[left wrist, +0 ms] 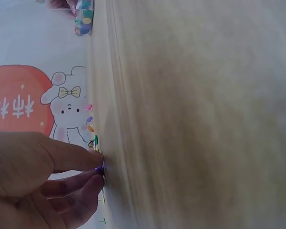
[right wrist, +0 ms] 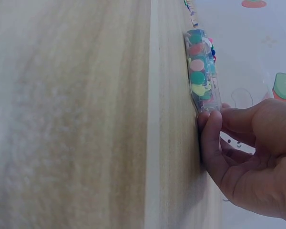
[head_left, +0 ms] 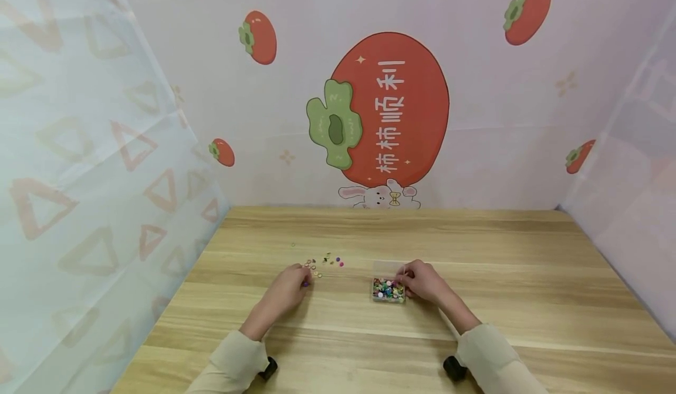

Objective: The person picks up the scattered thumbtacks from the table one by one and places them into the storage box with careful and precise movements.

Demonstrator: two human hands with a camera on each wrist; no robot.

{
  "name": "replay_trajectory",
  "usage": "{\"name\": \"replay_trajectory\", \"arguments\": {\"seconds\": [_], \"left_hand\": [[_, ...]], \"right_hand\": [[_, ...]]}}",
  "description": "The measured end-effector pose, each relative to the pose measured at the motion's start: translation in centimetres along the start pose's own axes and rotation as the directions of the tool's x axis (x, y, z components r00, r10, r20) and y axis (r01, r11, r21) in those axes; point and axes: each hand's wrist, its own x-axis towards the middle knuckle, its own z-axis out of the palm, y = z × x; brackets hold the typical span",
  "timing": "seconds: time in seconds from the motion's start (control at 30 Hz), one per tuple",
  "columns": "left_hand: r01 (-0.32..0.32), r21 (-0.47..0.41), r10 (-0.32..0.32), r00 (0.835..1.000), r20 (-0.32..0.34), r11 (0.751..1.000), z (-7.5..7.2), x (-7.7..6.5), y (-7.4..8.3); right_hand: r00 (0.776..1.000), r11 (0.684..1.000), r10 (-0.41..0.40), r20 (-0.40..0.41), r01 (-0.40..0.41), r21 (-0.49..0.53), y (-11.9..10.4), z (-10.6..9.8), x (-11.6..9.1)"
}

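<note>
At the left of the table my left hand (head_left: 287,290) reaches down to the wood. Its thumb and fingertips pinch a purple thumbtack (left wrist: 99,169), mostly hidden between them. Just beyond the fingers lie several scattered thumbtacks (head_left: 315,268), some gold and some coloured. A small clear plastic box (head_left: 388,302), full of thumbtacks in many colours, stands right of them with its transparent lid (head_left: 384,268) raised at the back. My right hand (head_left: 424,279) holds this box by its right end, thumb and fingers around the corner in the right wrist view.
The wooden table (head_left: 338,341) ends at a back wall (head_left: 475,165) printed with persimmons and a rabbit. Fabric walls rise on the left and right. A single gold ring-like bit (head_left: 293,244) lies farther back, and pink and purple thumbtacks (head_left: 340,261) lie between the scatter and the box.
</note>
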Motion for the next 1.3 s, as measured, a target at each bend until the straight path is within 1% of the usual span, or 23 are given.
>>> {"name": "replay_trajectory", "arguments": {"seconds": [0.17, 0.23, 0.37, 0.53, 0.67, 0.93, 1.1, 1.3], "left_hand": [[-0.021, 0.011, 0.021, 1.000, -0.001, 1.000, 0.1, 0.1, -0.2], [-0.028, 0.000, 0.028, 1.000, 0.003, 1.000, 0.0, 0.1, -0.2], [-0.023, -0.015, 0.023, 1.000, 0.018, 1.000, -0.1, -0.1, -0.2], [-0.019, -0.007, 0.019, 0.999, 0.032, 1.000, -0.4, 0.1, 0.3], [-0.040, 0.000, 0.040, 0.999, 0.037, 0.999, -0.5, 0.3, 0.9], [-0.085, -0.009, 0.085, 0.995, 0.048, 0.996, -0.2, 0.7, 3.1], [-0.113, -0.027, 0.115, 0.991, 0.073, 0.993, -0.1, 1.2, 4.9], [-0.118, -0.034, 0.121, 0.988, 0.094, 0.992, 0.1, 2.1, 7.3]], "right_hand": [[1.000, 1.000, 0.005, 0.001, -0.005, 0.008, -0.1, 0.1, 0.0], [1.000, 1.000, 0.011, 0.002, -0.011, 0.010, 0.0, 0.1, 0.0], [1.000, 1.000, 0.011, 0.007, -0.011, 0.010, 0.0, 0.1, 0.1], [1.000, 1.000, 0.008, 0.011, -0.008, 0.014, 0.0, 0.0, 0.1], [1.000, 1.000, 0.007, 0.010, -0.007, 0.018, 0.0, 0.0, 0.1], [1.000, 1.000, 0.009, 0.004, -0.009, 0.012, 0.1, 0.1, 0.0], [1.000, 1.000, 0.011, 0.012, -0.011, 0.016, 0.1, 0.2, 0.1], [1.000, 1.000, 0.022, 0.001, -0.022, 0.007, 0.1, 0.1, 0.2]]}}
